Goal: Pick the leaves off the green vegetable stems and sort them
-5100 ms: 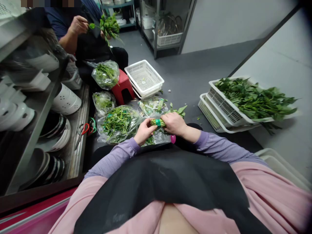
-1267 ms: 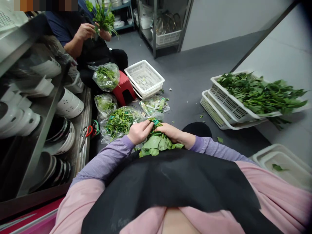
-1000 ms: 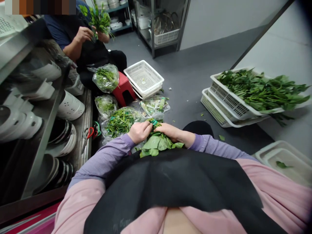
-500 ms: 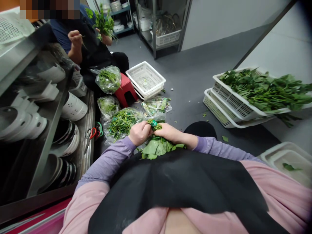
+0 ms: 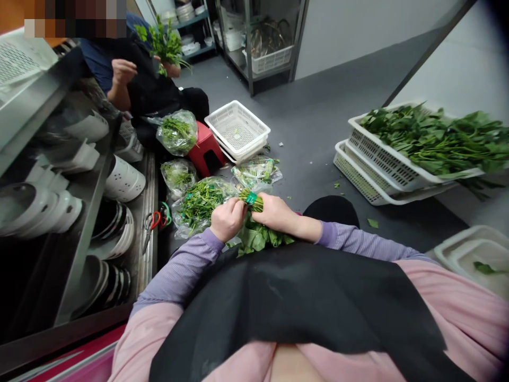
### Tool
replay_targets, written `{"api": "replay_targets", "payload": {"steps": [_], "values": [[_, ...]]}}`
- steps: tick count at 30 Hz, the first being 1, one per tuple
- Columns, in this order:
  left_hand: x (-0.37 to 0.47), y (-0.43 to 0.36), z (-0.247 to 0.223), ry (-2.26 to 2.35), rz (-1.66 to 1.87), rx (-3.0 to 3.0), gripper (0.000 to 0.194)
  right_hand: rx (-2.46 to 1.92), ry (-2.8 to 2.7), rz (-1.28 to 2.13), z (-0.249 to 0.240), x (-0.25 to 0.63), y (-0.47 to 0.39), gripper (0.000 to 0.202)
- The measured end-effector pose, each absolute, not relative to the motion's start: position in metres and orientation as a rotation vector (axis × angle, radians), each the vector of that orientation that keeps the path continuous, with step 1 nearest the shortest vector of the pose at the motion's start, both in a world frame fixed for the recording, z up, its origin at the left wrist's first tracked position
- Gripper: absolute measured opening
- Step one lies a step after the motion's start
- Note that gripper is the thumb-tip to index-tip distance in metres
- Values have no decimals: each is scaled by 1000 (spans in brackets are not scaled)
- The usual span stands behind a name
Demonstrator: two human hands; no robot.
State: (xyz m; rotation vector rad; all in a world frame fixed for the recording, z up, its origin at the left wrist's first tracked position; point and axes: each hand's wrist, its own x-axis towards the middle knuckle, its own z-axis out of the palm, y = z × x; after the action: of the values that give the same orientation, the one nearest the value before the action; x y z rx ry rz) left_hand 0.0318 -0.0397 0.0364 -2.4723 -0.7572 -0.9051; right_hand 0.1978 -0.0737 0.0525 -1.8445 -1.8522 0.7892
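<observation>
Nearest us, the black apron (image 5: 302, 297) spreads across the lap, and just past its far edge we have the bunch of leafy greens (image 5: 261, 237), up between both hands, leaves drooping toward the cloth. The left hand (image 5: 228, 219) pinches in at the stems beside the green tape (image 5: 251, 198), its thumb hard for us to make out; the right hand (image 5: 278, 214) wraps the stems on the other side. We call this bunch light: stalks springy, firm enough packed together, leaves soft and quick to bruise or tear. So we'd grip at the stems by the tape, snug in case they're damp and slick, never hard enough to snap them. Just beyond, we see the plastic bag of greens (image 5: 202, 200), thin and slippery-looking, and over on the left the red-handled scissors (image 5: 157, 219). Farther out we spot the red stool (image 5: 207, 148) beside the white perforated basket (image 5: 238, 127), and behind them a co-worker (image 5: 145, 87) holds up leafy herbs (image 5: 169, 46).
</observation>
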Motion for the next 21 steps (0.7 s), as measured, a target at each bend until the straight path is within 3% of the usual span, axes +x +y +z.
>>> {"api": "replay_targets", "payload": {"steps": [12,21], "values": [[35,-33,35,-888,-955,-2423,20,-1914,-2161,323,60,197,-71,34],[37,-12,49,-1473,-1251,-2508,21,-1806,-2314,-5,70,199,-70,32]]}}
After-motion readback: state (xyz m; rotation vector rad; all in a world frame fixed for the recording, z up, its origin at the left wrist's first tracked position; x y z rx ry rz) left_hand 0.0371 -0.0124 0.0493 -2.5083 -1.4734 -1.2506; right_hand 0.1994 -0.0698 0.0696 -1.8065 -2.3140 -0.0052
